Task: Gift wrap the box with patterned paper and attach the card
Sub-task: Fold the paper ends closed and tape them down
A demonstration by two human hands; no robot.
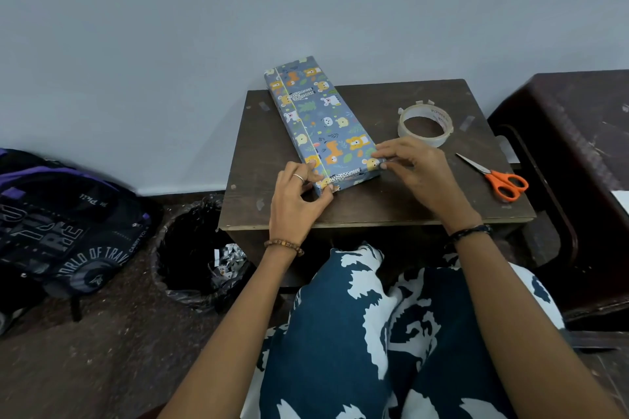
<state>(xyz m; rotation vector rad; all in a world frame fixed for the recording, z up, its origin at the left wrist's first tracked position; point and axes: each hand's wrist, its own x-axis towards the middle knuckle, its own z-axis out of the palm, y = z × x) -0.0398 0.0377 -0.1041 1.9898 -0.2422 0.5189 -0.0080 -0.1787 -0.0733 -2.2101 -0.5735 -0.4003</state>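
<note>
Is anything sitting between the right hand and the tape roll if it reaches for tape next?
Nothing visible does. The tape roll lies on the table just beyond the right hand, with bare tabletop between them. The scissors lie off to the right, outside that path.

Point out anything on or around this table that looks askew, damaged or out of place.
The wrapped box lies askew, its far end overhanging the table's back edge. Stray tape bits stick to the tabletop, and short strips hang off the tape roll's rim. Both hands work the box's near end. No card shows.
</note>
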